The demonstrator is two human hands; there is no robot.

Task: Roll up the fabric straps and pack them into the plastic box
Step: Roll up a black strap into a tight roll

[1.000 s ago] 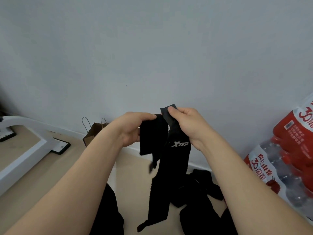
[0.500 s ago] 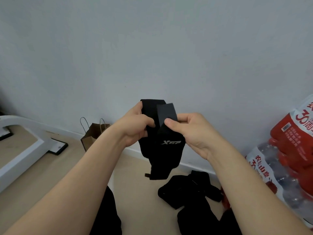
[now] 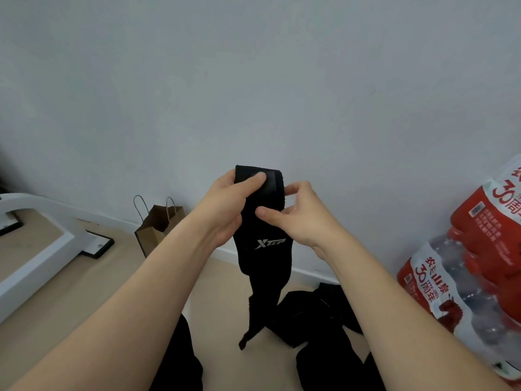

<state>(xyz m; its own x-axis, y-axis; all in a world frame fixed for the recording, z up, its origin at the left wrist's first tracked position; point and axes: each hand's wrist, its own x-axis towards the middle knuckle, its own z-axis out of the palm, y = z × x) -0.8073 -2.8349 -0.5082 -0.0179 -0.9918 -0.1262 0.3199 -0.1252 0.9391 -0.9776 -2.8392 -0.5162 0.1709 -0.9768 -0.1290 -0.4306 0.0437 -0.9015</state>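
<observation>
I hold a black fabric strap [image 3: 265, 244] with a white logo up in front of the wall. My left hand [image 3: 228, 204] grips its folded top, thumb pressed on the front face. My right hand [image 3: 293, 215] pinches the strap's right side just below, thumb in front and fingertips behind. The strap's loose tail [image 3: 255, 314] hangs down toward the floor. More black straps [image 3: 310, 314] lie in a heap on the floor below. No plastic box is in view.
A brown paper bag [image 3: 159, 227] stands against the wall at left. A white furniture frame [image 3: 42, 249] sits further left. Shrink-wrapped packs of water bottles [image 3: 473, 272] with red labels are stacked at right. My dark trouser legs [image 3: 180, 362] show at the bottom.
Both hands shifted their hold: the left thumb now presses the folded top and the right hand pinches lower. The strap's tail, bunched up half a second ago, hangs long again.
</observation>
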